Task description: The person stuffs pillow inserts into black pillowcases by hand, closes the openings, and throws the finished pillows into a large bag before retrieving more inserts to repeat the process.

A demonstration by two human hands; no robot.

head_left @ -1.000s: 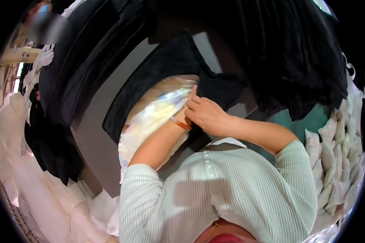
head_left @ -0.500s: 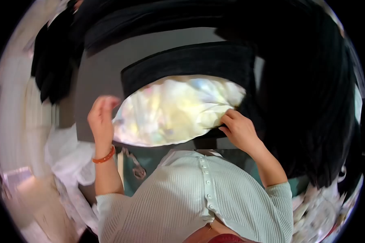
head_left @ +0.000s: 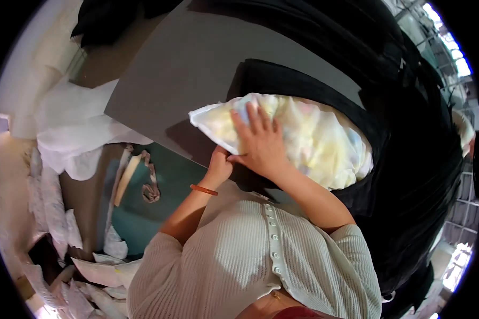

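A white pillow-like stuffed piece [head_left: 319, 138], with pale yellow, pink and blue patches, lies on a black cloth piece [head_left: 298, 80]. My right hand [head_left: 263, 143] lies flat on its left part, fingers spread. At the near edge, my left hand [head_left: 221, 166] is closed on the white border, its fingertips partly hidden, close to my right thumb. The pointed left corner of the stuffed piece sticks out past both hands. An orange bracelet [head_left: 204, 190] is around my left wrist.
A grey table top [head_left: 197, 58] lies under the work. Large black fabric [head_left: 415, 159] is heaped at the right and back. White sheeting [head_left: 74, 127] hangs at the left, beside a wooden strip [head_left: 126, 181] and a coiled band [head_left: 151, 192]. Scraps lie at lower left.
My right hand has moved from the right end of the stuffed piece to its left part. My left hand has come down to the near edge. The view has turned.
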